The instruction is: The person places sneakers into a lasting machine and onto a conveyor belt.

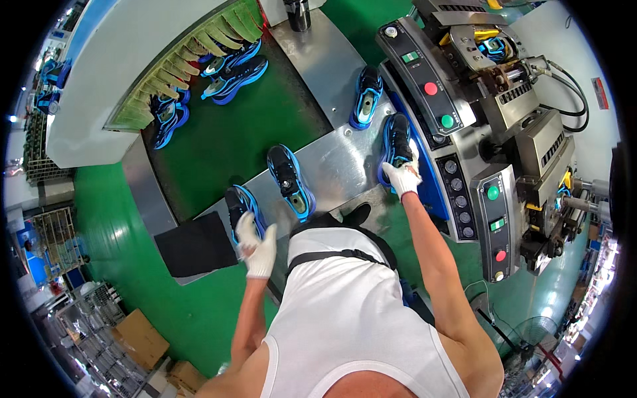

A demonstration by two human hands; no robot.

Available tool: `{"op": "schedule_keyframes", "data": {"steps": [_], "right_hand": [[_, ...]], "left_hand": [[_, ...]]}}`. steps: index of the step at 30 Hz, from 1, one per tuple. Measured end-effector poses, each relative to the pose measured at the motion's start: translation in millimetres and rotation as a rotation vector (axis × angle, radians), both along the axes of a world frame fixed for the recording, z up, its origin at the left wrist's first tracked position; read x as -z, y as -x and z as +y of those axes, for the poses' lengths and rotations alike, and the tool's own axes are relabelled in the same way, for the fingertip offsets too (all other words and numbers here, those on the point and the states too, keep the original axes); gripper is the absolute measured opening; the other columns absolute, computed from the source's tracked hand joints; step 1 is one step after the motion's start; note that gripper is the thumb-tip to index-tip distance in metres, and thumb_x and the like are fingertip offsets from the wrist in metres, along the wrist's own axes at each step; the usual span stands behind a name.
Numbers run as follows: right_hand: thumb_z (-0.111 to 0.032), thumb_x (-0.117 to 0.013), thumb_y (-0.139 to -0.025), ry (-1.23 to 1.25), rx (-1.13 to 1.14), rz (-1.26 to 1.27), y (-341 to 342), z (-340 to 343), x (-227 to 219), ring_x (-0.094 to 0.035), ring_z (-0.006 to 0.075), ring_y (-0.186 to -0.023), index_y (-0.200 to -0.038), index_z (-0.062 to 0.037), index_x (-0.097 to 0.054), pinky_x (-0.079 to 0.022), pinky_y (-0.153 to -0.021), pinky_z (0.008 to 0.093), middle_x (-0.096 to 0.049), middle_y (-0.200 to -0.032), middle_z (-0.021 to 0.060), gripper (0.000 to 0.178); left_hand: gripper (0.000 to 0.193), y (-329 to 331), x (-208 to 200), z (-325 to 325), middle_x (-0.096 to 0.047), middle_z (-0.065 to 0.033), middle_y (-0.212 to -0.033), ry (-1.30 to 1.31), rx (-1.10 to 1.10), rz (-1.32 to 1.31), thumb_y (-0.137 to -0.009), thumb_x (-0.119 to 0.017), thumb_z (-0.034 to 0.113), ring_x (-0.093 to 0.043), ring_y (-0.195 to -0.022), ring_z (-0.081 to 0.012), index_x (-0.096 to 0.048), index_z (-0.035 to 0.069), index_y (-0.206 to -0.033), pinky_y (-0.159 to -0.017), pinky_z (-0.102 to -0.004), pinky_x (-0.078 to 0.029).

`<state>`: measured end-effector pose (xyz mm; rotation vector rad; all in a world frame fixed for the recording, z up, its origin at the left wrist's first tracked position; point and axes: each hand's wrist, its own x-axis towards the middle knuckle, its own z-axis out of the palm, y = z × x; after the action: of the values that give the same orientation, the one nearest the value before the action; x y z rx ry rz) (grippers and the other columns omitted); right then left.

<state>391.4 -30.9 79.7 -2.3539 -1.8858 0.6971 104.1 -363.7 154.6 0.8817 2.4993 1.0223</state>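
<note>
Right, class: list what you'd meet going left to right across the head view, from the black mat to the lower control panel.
Black mat, gloved left hand, nearer lone shoe, farther lone shoe, gloved right hand, lower control panel.

Loads of room over the middle of the green belt [229,139]. One shoe [285,174] juts across its near edge though, and the machine [424,69] walls off the right.

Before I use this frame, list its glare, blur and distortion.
Head view: bright glare on the metal ledge; head view: the left hand looks motion-blurred, the right hand sharper; head view: fisheye distortion seemingly tilts the wire rack near the dark left rim.
</note>
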Motion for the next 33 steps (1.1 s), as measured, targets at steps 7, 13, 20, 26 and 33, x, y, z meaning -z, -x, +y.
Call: {"op": "schedule_keyframes", "data": {"steps": [7,13,20,26,33], "right_hand": [[-0.053,-0.071,-0.074,0.211,0.098,0.187,-9,0,-6,-0.071,0.0365,-0.099,-0.095,0.0004,-0.074,-0.054,-0.089,0.0425,-0.074,-0.103,0.0224,0.057],[-0.042,-0.079,-0.07,0.437,0.117,0.366,23,-62,-89,-0.072,0.033,-0.102,-0.107,0.0017,-0.072,-0.055,-0.092,0.0409,-0.074,-0.106,0.0234,0.058],[-0.027,-0.067,-0.082,0.195,-0.33,0.313,92,-108,-21,-0.072,0.0406,-0.092,-0.109,0.0071,-0.058,-0.057,-0.077,0.0474,-0.071,-0.094,0.0255,0.044],[-0.017,-0.071,-0.077,-0.058,-0.336,0.505,88,-129,-13,-0.069,0.0399,-0.103,-0.125,-0.0012,-0.058,-0.055,-0.085,0.049,-0.068,-0.108,0.0258,0.053],[-0.027,-0.076,-0.08,-0.185,-0.432,0.563,69,-154,15,-0.046,0.0434,-0.139,-0.148,0.0014,-0.04,-0.042,-0.114,0.0488,-0.047,-0.147,0.0276,0.082]], "left_hand": [[0.095,-22,89,126,-0.057,-0.0202,-0.131,-0.094,-0.011,-0.207,-0.071,-0.085,0.009,-0.06,-0.119,-0.0334,-0.035,0.002,-0.152,-0.104,-0.0418,-0.049],[0.084,0,67,121,-0.056,-0.0217,-0.137,0.011,0.312,-0.187,-0.077,-0.083,0.008,-0.06,-0.121,-0.0337,-0.04,0.001,-0.149,-0.106,-0.0432,-0.048],[0.054,-30,-13,200,-0.057,-0.0177,-0.141,0.0,0.93,0.097,-0.086,-0.078,0.027,-0.055,-0.129,-0.0361,-0.062,0.005,-0.133,-0.108,-0.0464,-0.045],[0.015,-27,63,251,-0.073,-0.0149,-0.101,-0.265,1.321,0.242,-0.096,-0.064,0.011,-0.068,-0.092,-0.0366,-0.072,0.004,-0.107,-0.08,-0.0457,-0.055],[0.053,-21,23,216,-0.063,-0.0179,-0.125,-0.167,1.437,0.218,-0.083,-0.079,0.025,-0.06,-0.116,-0.0391,-0.06,0.004,-0.128,-0.099,-0.0487,-0.049]]}}
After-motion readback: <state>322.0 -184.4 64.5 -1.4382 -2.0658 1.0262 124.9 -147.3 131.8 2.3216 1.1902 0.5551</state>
